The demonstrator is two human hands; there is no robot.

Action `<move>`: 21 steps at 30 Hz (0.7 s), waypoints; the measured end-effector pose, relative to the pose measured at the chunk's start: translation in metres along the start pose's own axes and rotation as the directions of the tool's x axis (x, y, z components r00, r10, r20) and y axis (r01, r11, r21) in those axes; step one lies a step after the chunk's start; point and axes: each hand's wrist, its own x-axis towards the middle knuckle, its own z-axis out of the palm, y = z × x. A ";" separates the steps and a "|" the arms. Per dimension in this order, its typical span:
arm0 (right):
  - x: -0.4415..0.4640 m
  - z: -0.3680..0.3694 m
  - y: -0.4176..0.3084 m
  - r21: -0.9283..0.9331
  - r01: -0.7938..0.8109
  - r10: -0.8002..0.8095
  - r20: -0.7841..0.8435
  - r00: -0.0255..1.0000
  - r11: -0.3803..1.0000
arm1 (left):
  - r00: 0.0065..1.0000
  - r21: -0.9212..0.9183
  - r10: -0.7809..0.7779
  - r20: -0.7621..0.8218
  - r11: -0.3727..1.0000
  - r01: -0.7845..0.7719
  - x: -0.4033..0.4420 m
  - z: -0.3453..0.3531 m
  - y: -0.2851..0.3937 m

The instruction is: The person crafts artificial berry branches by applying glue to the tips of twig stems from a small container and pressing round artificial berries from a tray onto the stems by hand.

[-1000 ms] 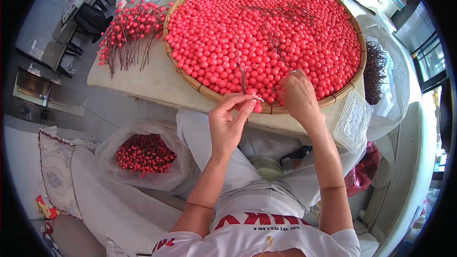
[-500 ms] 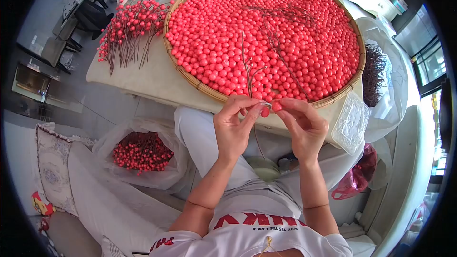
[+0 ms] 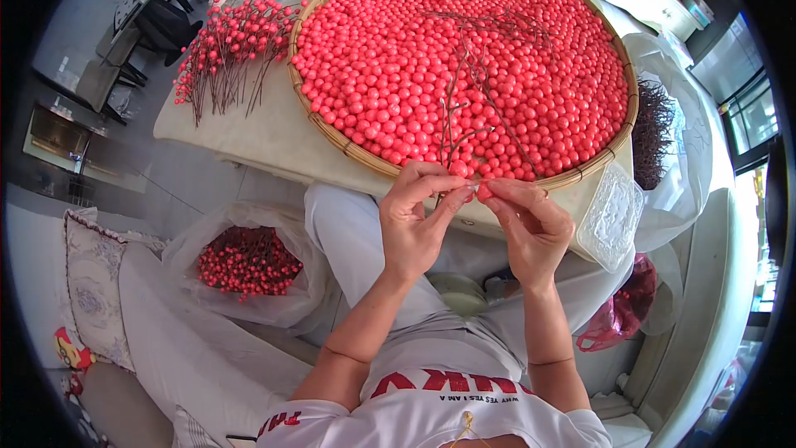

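My left hand (image 3: pixel 414 220) pinches a thin brown branch (image 3: pixel 448 129), whose forked tips reach up over the tray's near edge. Between the thumb and fingers of my right hand (image 3: pixel 535 228) is a red berry (image 3: pixel 484 192), held against the left fingertips. Another red berry (image 3: pixel 458 168) shows just above the left fingers; whether it is on the branch I cannot tell. Beyond both hands, a round woven bamboo tray (image 3: pixel 344 147) is filled with loose red berries (image 3: pixel 390 75). Bare brown branches (image 3: pixel 502 112) lie on top of them.
Berried stems (image 3: pixel 236 41) lie on the table (image 3: pixel 191 124) left of the tray. A plastic bag (image 3: pixel 178 261) on the floor holds more of them. Dark bare twigs (image 3: pixel 652 129) fill a bag at the right, near a clear embossed plastic piece (image 3: pixel 612 216) at the table corner.
The branch in my left hand has turned, so its forks now point up over the tray and its long stem no longer hangs below. Both hands stay close together, nearly in place.
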 end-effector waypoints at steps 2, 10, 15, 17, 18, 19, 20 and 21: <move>-0.001 0.000 0.001 -0.023 0.016 -0.015 0.027 1.000 1.000 | 1.000 0.020 0.017 0.008 1.000 -0.018 0.001 0.000 0.001; -0.004 0.002 -0.011 -0.079 -0.285 0.285 -0.009 0.959 0.955 | 0.988 -0.286 -0.148 0.042 0.946 0.154 0.008 -0.008 -0.005; -0.021 0.005 -0.002 -0.295 -0.340 0.373 0.059 0.926 0.893 | 0.986 -0.489 -0.144 0.083 0.856 0.167 0.005 -0.023 -0.015; -0.026 0.009 0.005 -0.328 -0.211 0.238 0.045 0.970 0.921 | 0.987 -0.524 -0.100 0.126 0.838 0.152 0.006 -0.027 -0.016; -0.027 0.009 0.004 -0.321 -0.213 0.237 0.039 0.971 0.923 | 0.986 -0.517 -0.100 0.132 0.842 0.155 0.008 -0.030 -0.014; -0.027 0.009 0.003 -0.326 -0.192 0.221 0.057 0.974 0.926 | 0.982 -0.488 -0.151 0.110 0.853 0.186 0.010 -0.034 -0.012; -0.026 0.008 0.001 -0.331 -0.170 0.206 0.077 0.976 0.928 | 0.976 -0.458 -0.201 0.083 0.862 0.216 0.012 -0.038 -0.010; -0.027 0.008 0.000 -0.335 -0.149 0.193 0.100 0.976 0.930 | 0.967 -0.430 -0.251 0.051 0.868 0.248 0.013 -0.042 -0.008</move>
